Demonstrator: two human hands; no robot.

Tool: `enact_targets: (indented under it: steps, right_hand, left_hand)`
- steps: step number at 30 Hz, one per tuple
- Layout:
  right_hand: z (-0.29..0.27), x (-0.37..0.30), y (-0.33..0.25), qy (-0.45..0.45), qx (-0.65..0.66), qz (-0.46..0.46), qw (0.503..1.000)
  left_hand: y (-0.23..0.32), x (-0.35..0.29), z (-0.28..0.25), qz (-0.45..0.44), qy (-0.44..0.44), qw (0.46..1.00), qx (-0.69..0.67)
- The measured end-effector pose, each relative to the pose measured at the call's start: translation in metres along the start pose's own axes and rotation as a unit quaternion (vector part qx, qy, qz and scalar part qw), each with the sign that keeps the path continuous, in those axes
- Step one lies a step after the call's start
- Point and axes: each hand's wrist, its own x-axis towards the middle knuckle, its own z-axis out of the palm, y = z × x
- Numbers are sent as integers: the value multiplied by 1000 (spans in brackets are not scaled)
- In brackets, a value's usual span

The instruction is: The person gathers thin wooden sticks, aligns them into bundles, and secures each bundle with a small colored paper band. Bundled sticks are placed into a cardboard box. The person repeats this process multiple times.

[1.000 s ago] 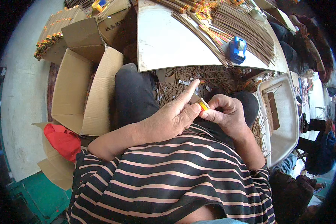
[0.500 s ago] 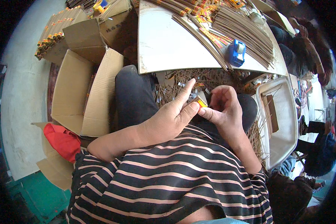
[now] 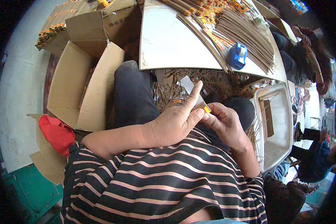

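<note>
My left hand [image 3: 175, 121] is closed round a short visible end of a bundle of brown incense sticks [image 3: 198, 107], its index finger stretched out. At the bundle's end shows a yellow and red paper label [image 3: 207, 109]. The thumb and fingers of my right hand [image 3: 227, 121] pinch that labelled end, touching my left thumb. Behind my left index finger a pale paper strip [image 3: 187, 84] stands out from the bundle. How the strip joins the label is hidden by my fingers.
A white table [image 3: 171, 41] ahead carries loose incense sticks [image 3: 246, 39] and a blue tape dispenser [image 3: 238, 56]. An open cardboard box [image 3: 69, 82] stands left, beside a red cloth [image 3: 56, 134]. On the right is a white tub [image 3: 282, 145]. Broken sticks [image 3: 164, 89] litter the floor below.
My right hand's fingers have closed in on the bundle's labelled end. The pale strip now shows behind my left index finger, and both hands sit slightly lower in the picture.
</note>
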Motion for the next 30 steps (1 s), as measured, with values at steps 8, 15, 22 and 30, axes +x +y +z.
enact_targets:
  steps: [8, 15, 22, 30]
  right_hand:
    - [-10, 5, 22, -101, 74, -80, 989]
    - [-20, 7, 19, -146, 55, -109, 982]
    - [-33, 13, -2, -182, -18, -125, 975]
    - [-34, 23, -4, -133, -37, -131, 982]
  left_hand:
    - [-9, 1, 3, 55, -45, 995, -75]
    - [-9, 4, 3, -31, -118, 980, -156]
    - [-14, 8, 8, -84, -135, 966, -203]
    - [-16, 12, 4, -97, -122, 951, -266]
